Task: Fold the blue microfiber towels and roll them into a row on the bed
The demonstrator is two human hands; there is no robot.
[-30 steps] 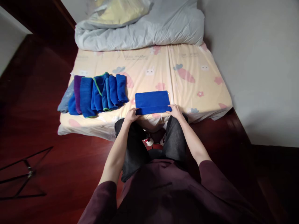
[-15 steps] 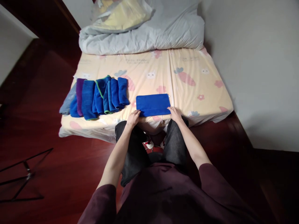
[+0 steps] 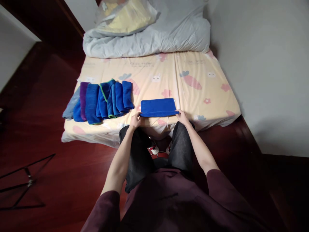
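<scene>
A blue towel (image 3: 158, 106) lies folded into a flat rectangle near the front edge of the bed, straight ahead of me. Its near edge is lifted and turned up into a narrow strip. My left hand (image 3: 135, 120) pinches the near left corner, and my right hand (image 3: 181, 116) pinches the near right corner. To the left, several folded towels (image 3: 93, 103) rest side by side in a row, mostly blue, one purple and one grey-blue, some with green trim.
The bed (image 3: 200, 93) has a pale sheet with carrot and rabbit prints. A grey-white quilt (image 3: 145, 43) is bunched at the back, with a yellow item in clear plastic (image 3: 131, 19) on it. A black metal stand (image 3: 29, 180) is on the red floor at left.
Both hands have raised the towel's near edge and begun turning it over, away from me. The towel now looks shorter from front to back. The row of towels is unchanged.
</scene>
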